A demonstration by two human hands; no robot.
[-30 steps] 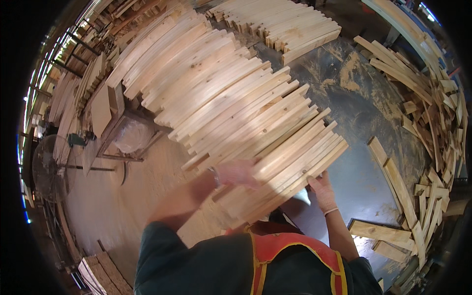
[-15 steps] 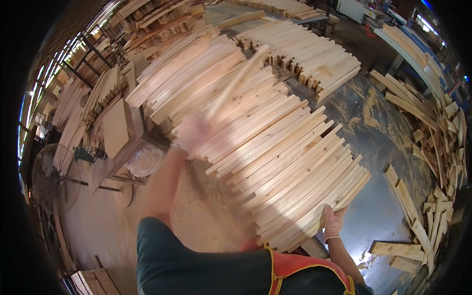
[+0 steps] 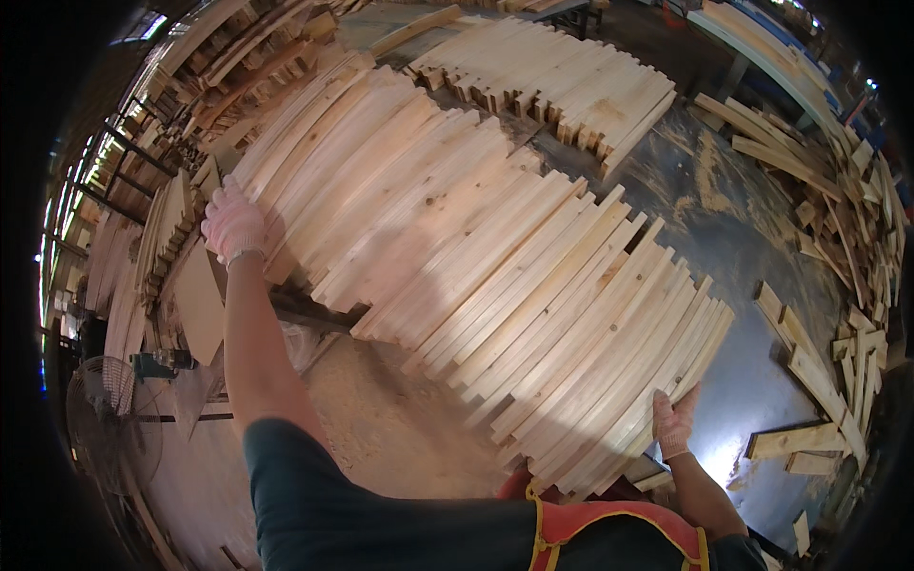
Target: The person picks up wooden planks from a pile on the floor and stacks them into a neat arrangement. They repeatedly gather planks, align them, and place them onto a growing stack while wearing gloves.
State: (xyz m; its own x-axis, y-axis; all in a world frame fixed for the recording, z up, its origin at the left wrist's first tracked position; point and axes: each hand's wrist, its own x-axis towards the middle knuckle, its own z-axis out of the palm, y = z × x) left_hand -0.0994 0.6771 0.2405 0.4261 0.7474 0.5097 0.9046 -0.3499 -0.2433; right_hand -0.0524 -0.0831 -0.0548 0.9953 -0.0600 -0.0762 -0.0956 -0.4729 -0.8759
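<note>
A long row of pale wooden strips (image 3: 447, 238) lies side by side across the middle, with uneven ends. At the far left end of the row is my left hand (image 3: 235, 224), in a whitish-pink knit glove, its fingers curled over the end of an outer strip. Its fingertips are partly hidden. My right hand (image 3: 674, 423), gloved alike, grips the outermost strip (image 3: 700, 347) at the near right end, thumb and fingers on either side of its edge.
A second row of strips (image 3: 562, 81) lies beyond. Offcuts (image 3: 800, 438) are scattered on the dark, sawdust-strewn surface (image 3: 724, 238) at right. A caged fan (image 3: 105, 409) stands at left, near a brown panel (image 3: 198, 305). Stacked lumber (image 3: 257, 71) rises at the back left.
My left hand has moved left and away, from the row's middle to its far left end. The strip raised in it no longer stands up. My right hand stays at the near end.
</note>
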